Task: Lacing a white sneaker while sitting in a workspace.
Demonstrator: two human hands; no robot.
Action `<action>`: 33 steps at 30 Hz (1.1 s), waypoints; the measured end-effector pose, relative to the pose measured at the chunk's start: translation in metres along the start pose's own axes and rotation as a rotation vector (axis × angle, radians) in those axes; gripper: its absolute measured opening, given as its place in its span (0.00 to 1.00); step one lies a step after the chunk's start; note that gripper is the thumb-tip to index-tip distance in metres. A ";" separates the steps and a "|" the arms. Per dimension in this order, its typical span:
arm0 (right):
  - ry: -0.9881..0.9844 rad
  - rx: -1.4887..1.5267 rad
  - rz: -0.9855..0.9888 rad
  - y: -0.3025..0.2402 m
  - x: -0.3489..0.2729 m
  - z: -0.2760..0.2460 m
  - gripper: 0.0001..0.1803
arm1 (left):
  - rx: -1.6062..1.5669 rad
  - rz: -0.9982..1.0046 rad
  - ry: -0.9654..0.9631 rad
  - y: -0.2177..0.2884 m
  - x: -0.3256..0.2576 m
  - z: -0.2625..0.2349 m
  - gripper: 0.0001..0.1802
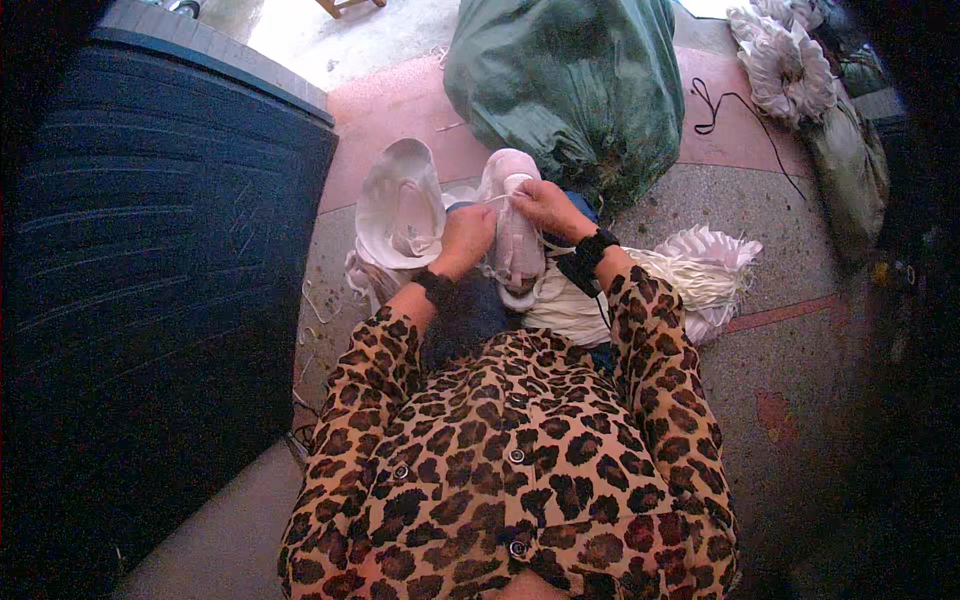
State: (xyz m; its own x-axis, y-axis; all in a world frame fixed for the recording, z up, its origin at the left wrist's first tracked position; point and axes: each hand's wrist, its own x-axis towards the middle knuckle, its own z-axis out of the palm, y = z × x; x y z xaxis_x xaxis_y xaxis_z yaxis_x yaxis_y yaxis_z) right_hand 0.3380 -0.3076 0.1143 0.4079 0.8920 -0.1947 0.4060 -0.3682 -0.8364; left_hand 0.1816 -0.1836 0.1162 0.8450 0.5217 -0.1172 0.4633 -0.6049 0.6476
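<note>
A pale, shoe-shaped upper (518, 245) lies in front of my body, its rounded end pointing away. My right hand (550, 212) is closed in a pinch on a thin white lace at its far part. Close by on the left, my left hand (468, 238) has its fingers curled beside the upper. The lace seems to run between both hands, though the left fingertips are partly hidden. Left of that hand stands a white, oval, hollow piece (375, 215), with more pale pieces (372, 280) bunched below it.
A big green sack (570, 80) stands just beyond my hands. To the right lies a stack of nested cream pieces (690, 280). A dark blue panelled cabinet (160, 230) fills the left. Farther right are a black cord (745, 100) and ruffled white bundles (790, 75).
</note>
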 end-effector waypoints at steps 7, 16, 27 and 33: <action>-0.006 0.037 -0.001 0.006 0.000 0.003 0.20 | 0.080 0.004 0.020 -0.001 -0.003 0.006 0.16; 0.108 0.036 -0.041 0.004 -0.003 0.010 0.20 | 0.109 0.018 0.041 0.004 -0.004 0.008 0.12; 0.118 0.430 0.365 0.000 -0.030 0.011 0.20 | 0.279 0.121 0.083 0.018 -0.005 0.010 0.12; 0.073 0.226 0.240 0.014 -0.029 0.032 0.17 | 0.208 0.176 -0.037 0.037 -0.015 -0.005 0.11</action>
State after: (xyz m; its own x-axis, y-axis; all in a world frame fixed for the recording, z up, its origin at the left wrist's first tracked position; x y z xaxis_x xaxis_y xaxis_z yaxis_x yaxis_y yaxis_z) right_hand 0.3058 -0.3300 0.0918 0.5306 0.7628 -0.3696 0.1031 -0.4908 -0.8651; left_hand 0.1849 -0.2104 0.1460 0.9250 0.3772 -0.0464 0.3496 -0.7969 0.4927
